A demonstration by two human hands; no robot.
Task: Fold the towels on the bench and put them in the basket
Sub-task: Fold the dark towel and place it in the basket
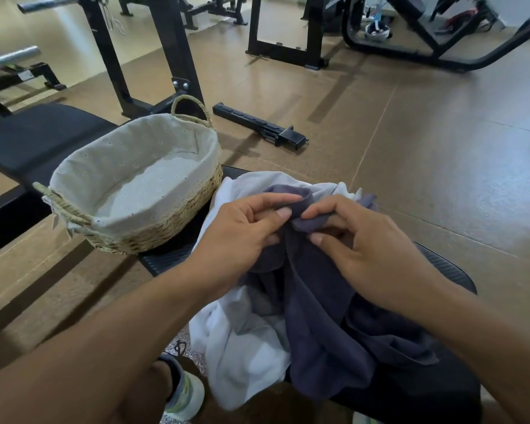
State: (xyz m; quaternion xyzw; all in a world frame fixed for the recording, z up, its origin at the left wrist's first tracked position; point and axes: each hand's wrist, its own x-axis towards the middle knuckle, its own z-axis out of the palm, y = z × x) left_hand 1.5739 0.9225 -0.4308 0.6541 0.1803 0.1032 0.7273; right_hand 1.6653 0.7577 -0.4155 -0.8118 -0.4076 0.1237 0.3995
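A crumpled dark purple-grey towel (328, 325) lies over a white towel (242, 341) on the black bench (447, 267). My left hand (242, 237) and my right hand (358, 249) are close together above the pile, and each pinches the upper edge of the dark towel between thumb and fingers. The white towel spreads beneath it and hangs off the bench's near left side. A woven basket (153, 231) with a pale cloth lining and two rope handles stands on the bench to the left of the towels, with nothing inside.
A black bar part (257, 123) lies on the brown floor beyond the bench. Black gym frames (178, 53) and a barbell end (10, 58) stand at the back. My shoe (181, 390) is on the floor below the towels. Open floor lies to the right.
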